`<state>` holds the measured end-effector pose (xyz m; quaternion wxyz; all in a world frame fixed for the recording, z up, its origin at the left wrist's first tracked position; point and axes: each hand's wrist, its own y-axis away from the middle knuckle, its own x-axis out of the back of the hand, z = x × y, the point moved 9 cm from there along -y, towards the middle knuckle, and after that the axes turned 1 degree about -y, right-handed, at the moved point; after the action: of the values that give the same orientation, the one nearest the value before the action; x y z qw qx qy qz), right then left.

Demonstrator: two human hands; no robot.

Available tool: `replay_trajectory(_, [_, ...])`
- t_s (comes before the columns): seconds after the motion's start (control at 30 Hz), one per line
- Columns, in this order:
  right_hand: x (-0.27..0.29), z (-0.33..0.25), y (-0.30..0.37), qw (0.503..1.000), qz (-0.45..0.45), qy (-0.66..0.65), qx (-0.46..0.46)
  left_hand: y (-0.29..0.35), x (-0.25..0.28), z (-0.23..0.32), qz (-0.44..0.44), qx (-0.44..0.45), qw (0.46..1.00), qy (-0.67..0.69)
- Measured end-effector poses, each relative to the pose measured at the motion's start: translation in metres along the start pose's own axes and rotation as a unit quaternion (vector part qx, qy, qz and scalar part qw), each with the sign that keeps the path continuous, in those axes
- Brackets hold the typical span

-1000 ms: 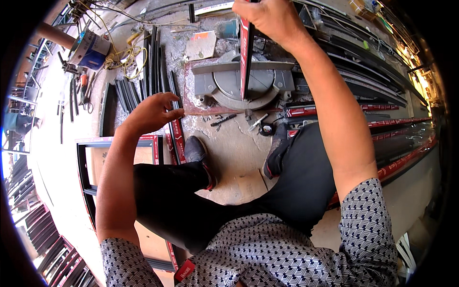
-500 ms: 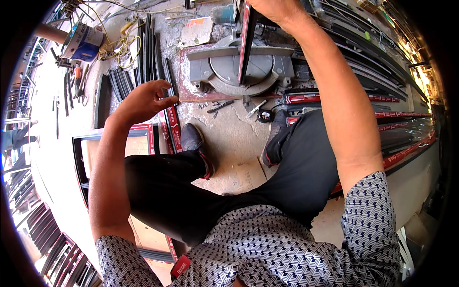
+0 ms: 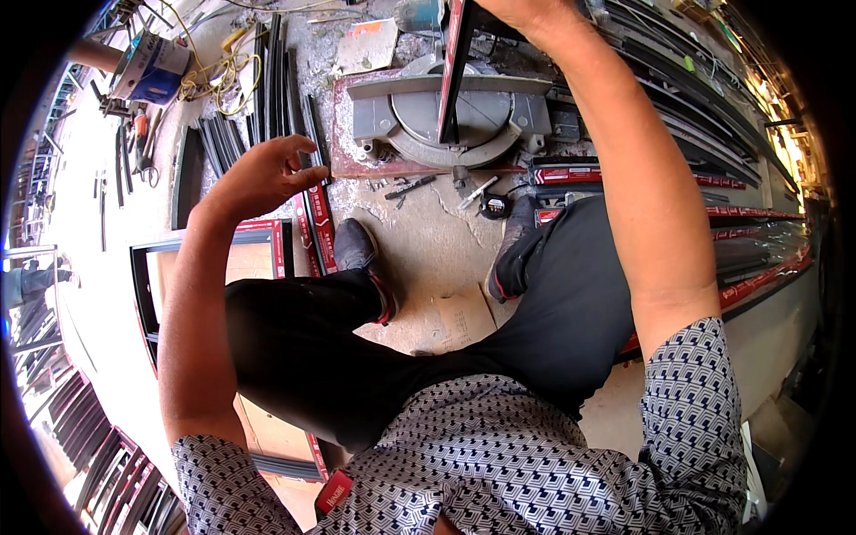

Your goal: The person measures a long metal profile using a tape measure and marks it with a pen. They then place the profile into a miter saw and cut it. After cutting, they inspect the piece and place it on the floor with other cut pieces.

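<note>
Profile point(image 3: 453, 71) (red-striped) beside right hand point(image 3: 528, 14)

Pretty bright overall, but the left's blown out (floor point(image 3: 107, 294) nearly white); warm glare far right, edges bend fisheye-style.

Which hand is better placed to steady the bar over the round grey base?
Likely the right hand: it is beside the red and black bar, though the picture cuts off its fingers. The left hand hangs open, away from it.
</note>
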<state>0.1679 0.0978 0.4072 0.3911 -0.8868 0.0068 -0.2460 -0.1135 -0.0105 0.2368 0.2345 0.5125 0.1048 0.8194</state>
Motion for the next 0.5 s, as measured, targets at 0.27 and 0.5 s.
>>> replay_trajectory(0.27, [-0.0025, 0.0073, 0.0032, 0.999, 0.032, 0.027, -0.003, 0.0006, -0.0011, 0.0021, 0.011, -0.011, 1.0, -0.006])
replay_trajectory(0.5, [-0.0005, 0.0016, 0.0039, 0.999, 0.029, 0.024, -0.005, -0.001, -0.0032, -0.002, 0.006, -0.01, 1.0, -0.006])
